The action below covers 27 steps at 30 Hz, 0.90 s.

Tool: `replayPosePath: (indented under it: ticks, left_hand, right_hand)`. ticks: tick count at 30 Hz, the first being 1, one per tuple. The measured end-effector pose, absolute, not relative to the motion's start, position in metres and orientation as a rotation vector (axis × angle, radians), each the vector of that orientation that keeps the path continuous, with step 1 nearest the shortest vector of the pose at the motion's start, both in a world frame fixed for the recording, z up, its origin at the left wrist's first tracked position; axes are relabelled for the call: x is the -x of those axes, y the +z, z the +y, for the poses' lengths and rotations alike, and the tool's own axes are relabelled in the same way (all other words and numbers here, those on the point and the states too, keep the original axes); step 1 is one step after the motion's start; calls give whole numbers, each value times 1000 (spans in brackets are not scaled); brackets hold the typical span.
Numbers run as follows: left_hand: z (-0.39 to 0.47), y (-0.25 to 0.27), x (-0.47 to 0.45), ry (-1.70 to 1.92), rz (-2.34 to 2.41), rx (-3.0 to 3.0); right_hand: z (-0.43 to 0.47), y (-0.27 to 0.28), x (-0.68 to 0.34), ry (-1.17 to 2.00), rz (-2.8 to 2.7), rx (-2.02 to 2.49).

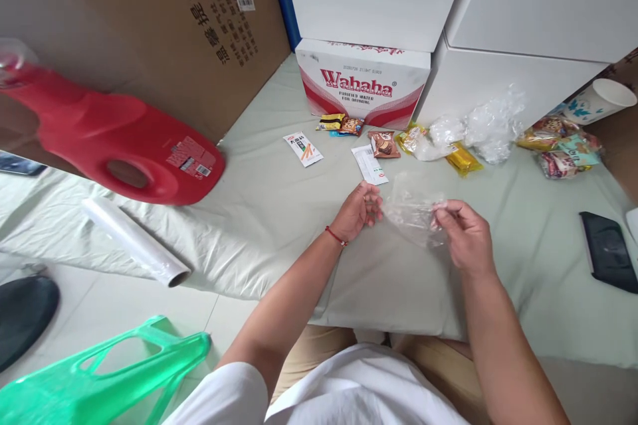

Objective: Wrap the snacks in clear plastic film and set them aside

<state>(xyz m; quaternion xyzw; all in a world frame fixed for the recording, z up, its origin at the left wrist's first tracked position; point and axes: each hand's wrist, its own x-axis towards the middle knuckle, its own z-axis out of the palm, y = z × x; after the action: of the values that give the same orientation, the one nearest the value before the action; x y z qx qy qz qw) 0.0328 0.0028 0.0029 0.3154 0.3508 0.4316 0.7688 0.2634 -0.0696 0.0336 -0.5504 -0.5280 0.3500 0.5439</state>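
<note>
A clear plastic bag (415, 216) hangs thin and crumpled just above the cloth, with its right edge pinched between the thumb and fingers of my right hand (468, 236). My left hand (356, 211), wearing a red string bracelet, is beside the bag's left edge. Its fingers are loosely curled and apart, with nothing visible in them; whether the fingertips touch the bag is unclear. Just beyond my left hand lies a white snack packet (369, 166), partly under a brown snack packet (384, 144). Another white packet (304, 149) with a carrot-coloured print lies to the left.
Small snacks (343, 124) lie before a Wahaba-printed water carton (363, 83). Crumpled clear plastic (493, 123) and yellow packets (463, 159) are right. A black phone-like object (609, 251) is far right. Left are a red jug (129, 139), a film roll (134, 239) and a green stool (114, 372).
</note>
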Motion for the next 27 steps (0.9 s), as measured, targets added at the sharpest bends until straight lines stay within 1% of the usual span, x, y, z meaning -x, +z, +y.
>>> replayPosePath:
  ticks: [3, 5, 8, 10, 12, 14, 17, 20, 23, 25, 27]
  left_hand:
    - [-1, 1, -34, 819, 799, -739]
    - [-2, -1, -36, 802, 845, -854]
    - [0, -6, -38, 882, 940, -955]
    - [3, -9, -38, 982, 960, -892]
    - [7, -10, -36, 1058, 938, -780]
    - [10, -10, -33, 1094, 908, -686]
    - [11, -9, -30, 1110, 884, -624]
    - [10, -7, -29, 1101, 874, -620]
    - [9, -5, -29, 1095, 844, -639]
    - [8, -5, -29, 1097, 833, -659]
    - [8, -6, -29, 1097, 827, -674]
  right_hand:
    - [-90, 36, -241, 617, -1694, 1297]
    - [-102, 33, -227, 500, -1882, 1240]
    - [-122, 23, -217, 300, -1943, 1208]
    - [-139, 13, -220, 160, -1920, 1226]
    - [-158, 4, -227, 85, -1904, 1249]
    - [-178, -3, -237, 125, -1934, 1272]
    - [-202, -6, -258, 349, -1932, 1358]
    - [-201, -2, -282, 487, -1603, 1592]
    - [-163, 4, -302, 444, -1227, 1786]
    - [-125, 7, -306, 497, -1195, 1758]
    - [-87, 9, -302, 650, -1219, 1736]
